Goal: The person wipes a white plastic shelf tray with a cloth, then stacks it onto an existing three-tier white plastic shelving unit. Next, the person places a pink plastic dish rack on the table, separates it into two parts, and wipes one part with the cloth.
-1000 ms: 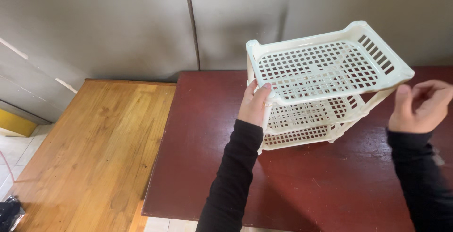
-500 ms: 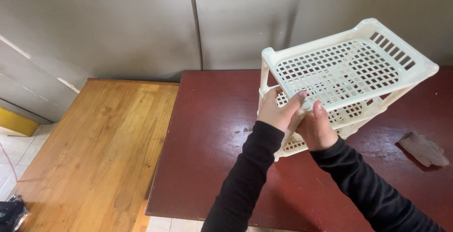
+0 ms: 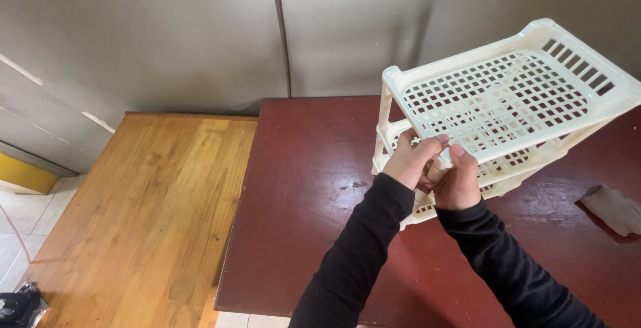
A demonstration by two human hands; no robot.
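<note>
Head view shows us the cream plastic rack, three slotted tiers on corner posts, tilted so its top tray faces us and its far end rises toward the right. It stands over the dark red counter, its lower corner down near the surface; whether it actually rests there we cannot tell, since our hands cover that spot.

Both hands meet at the near front post. Our left hand has its grip closed on the post just under the top tray's rim, thumb tip against the edge. Our right hand is wrapped around the same post just below, touching the left.

We judge the step in hand to be work on that post's joint, either seating it or freeing it; which one, the picture does not settle. The next move would call for a firm, straight push or pull along the post, with the rack kept from twisting, as thin plastic like this flexes easily.

Further out, a crumpled pale rag lies on the red counter, well apart at the right edge. A lighter wooden counter adjoins on the left. Behind both runs a grey panelled wall, and pale floor tiles show at the lower left beside a dark object we cannot make out.
</note>
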